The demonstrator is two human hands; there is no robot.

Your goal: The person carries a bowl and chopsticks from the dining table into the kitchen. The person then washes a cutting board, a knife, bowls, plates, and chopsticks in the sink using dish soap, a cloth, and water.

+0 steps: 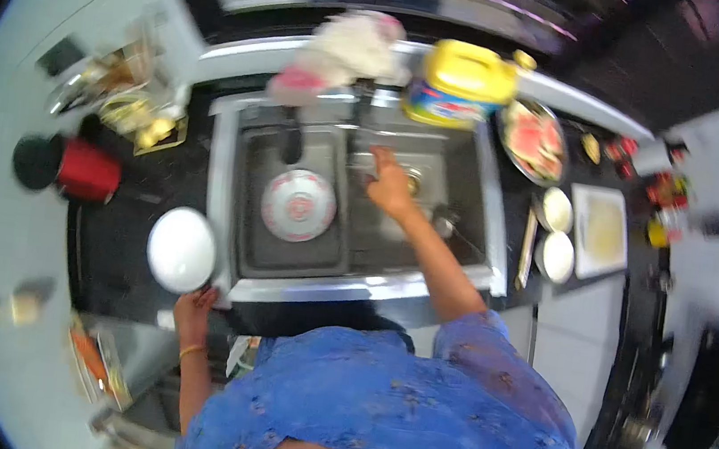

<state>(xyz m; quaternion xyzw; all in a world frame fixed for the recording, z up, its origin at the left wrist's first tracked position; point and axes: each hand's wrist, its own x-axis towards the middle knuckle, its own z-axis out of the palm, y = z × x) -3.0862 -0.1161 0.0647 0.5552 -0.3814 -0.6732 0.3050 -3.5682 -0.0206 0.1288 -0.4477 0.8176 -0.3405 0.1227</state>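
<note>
My right hand (389, 185) is over the right basin of the sink (279, 291), just below the dark faucet (362, 113). Its fingers are stretched out and I see nothing held in them. A large white bowl (182, 249) sits on the black counter to the left of the sink. Close to the bowl's lower edge is my left hand (193, 310), at the counter's front edge. Its fingers are small and blurred, and whether they touch the bowl is unclear. In the left basin lies a white round dish with red markings (299, 205).
A yellow jug (459, 84) and a pinkish-white cloth (354, 49) are behind the sink. Rightward are a plate of watermelon pieces (533, 140), two white bowls (557, 210) and a white tray (601, 232). A red container (90, 170) stands at far left.
</note>
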